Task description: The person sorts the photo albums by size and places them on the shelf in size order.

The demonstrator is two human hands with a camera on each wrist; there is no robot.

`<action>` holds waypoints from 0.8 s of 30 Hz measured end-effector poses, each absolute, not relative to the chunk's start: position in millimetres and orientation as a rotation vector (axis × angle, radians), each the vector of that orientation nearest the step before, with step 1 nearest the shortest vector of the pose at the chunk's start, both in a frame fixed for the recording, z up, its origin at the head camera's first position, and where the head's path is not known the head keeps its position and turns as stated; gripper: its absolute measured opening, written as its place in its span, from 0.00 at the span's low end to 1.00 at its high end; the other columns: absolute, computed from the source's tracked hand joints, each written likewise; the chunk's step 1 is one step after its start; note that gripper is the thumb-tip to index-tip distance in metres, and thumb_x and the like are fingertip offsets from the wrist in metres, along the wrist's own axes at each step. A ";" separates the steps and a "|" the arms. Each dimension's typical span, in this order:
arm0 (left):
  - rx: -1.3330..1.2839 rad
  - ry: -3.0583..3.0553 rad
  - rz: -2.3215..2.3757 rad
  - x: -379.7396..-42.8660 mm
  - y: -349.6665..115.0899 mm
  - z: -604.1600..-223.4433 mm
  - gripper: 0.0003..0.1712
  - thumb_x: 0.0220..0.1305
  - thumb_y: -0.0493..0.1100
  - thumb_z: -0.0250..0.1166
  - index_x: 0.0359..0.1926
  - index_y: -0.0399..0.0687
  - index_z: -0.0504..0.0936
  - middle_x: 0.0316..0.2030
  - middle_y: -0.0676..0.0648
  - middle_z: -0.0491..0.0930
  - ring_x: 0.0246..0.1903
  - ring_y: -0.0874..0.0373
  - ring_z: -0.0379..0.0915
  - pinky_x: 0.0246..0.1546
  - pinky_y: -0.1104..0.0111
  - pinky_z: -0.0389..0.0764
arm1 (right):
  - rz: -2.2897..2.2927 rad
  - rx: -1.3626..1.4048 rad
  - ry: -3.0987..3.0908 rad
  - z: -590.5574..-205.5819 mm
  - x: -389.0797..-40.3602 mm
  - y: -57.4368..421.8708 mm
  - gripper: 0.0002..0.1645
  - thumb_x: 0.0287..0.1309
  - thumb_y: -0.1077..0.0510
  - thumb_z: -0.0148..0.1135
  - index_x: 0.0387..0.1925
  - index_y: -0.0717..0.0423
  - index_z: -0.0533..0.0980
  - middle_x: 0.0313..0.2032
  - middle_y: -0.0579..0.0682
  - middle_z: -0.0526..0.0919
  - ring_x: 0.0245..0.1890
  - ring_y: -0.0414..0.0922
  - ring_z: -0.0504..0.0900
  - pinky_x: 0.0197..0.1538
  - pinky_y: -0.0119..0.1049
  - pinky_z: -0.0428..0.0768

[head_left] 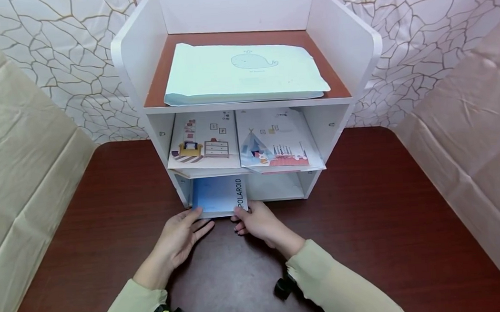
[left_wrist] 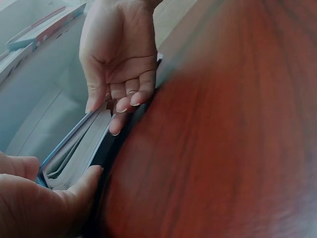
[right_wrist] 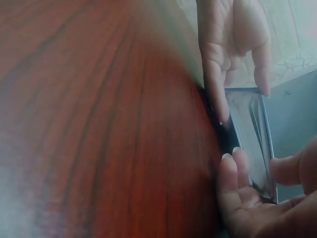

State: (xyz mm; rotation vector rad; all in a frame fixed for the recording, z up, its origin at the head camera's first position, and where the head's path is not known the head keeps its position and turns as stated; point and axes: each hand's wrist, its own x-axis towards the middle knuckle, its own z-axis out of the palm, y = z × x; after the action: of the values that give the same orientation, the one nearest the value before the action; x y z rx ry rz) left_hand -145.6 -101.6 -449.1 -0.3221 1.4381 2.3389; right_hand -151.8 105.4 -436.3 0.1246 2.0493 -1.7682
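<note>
A blue photo album (head_left: 218,194) with POLAROID lettered along its right side lies in the left half of the lowest shelf, its front edge sticking out a little. My left hand (head_left: 174,241) grips its front left corner, thumb on the cover and fingers lower down. At the front right corner my right hand (head_left: 266,224) holds it the same way, the thumb on top. Both wrist views show the album's page edges (left_wrist: 79,151) between the two hands, with the thumbs on the upper cover and fingers by the lower one. The back of the album is hidden inside the shelf.
The white shelf unit (head_left: 326,128) stands on a dark red wooden table (head_left: 387,214). Two illustrated albums, a left one (head_left: 215,151) and a right one (head_left: 275,140), fill its middle shelf. A pale whale-printed item (head_left: 245,75) lies on top. Beige covers (head_left: 21,141) flank both sides.
</note>
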 end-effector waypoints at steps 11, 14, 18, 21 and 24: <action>-0.290 1.461 2.277 -153.2 -108.3 -448.1 0.40 0.75 0.44 0.51 0.71 0.25 0.39 0.70 0.29 0.46 0.63 0.38 0.63 0.57 0.58 0.72 | -1.729 0.169 2.098 -440.5 -163.9 99.0 0.18 0.74 0.52 0.47 0.49 0.66 0.69 0.37 0.61 0.80 0.28 0.50 0.83 0.32 0.40 0.84; -0.274 1.513 2.228 -155.7 -109.0 -449.3 0.39 0.76 0.47 0.50 0.70 0.24 0.41 0.68 0.26 0.52 0.62 0.37 0.64 0.57 0.58 0.73 | -1.731 0.204 2.109 -441.5 -164.8 95.6 0.19 0.74 0.52 0.48 0.48 0.66 0.69 0.35 0.61 0.80 0.24 0.48 0.83 0.31 0.40 0.84; -0.274 1.552 2.179 -159.0 -109.1 -449.5 0.39 0.77 0.51 0.47 0.70 0.25 0.44 0.63 0.25 0.61 0.62 0.37 0.64 0.56 0.57 0.73 | -1.692 0.215 2.194 -443.1 -165.3 90.7 0.19 0.73 0.50 0.49 0.45 0.66 0.70 0.31 0.60 0.79 0.20 0.46 0.81 0.27 0.39 0.83; -0.292 1.565 2.161 -160.7 -107.6 -448.9 0.39 0.77 0.52 0.46 0.70 0.26 0.45 0.62 0.27 0.63 0.61 0.37 0.64 0.56 0.57 0.73 | -1.662 0.215 2.251 -443.3 -165.0 89.0 0.20 0.73 0.49 0.48 0.44 0.65 0.71 0.30 0.60 0.80 0.20 0.46 0.81 0.26 0.38 0.83; -0.308 1.569 2.152 -161.4 -105.3 -448.1 0.38 0.77 0.52 0.45 0.70 0.26 0.45 0.62 0.27 0.63 0.61 0.37 0.65 0.56 0.57 0.74 | -1.658 0.221 2.274 -443.4 -163.7 89.4 0.20 0.73 0.48 0.48 0.43 0.64 0.71 0.30 0.60 0.80 0.20 0.46 0.81 0.25 0.38 0.83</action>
State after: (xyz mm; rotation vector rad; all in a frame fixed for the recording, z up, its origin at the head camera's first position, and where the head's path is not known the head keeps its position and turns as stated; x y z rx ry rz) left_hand -161.4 -105.3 -448.1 -0.3083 1.5692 2.1515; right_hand -163.7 89.4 -443.4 0.2208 2.2743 -1.6579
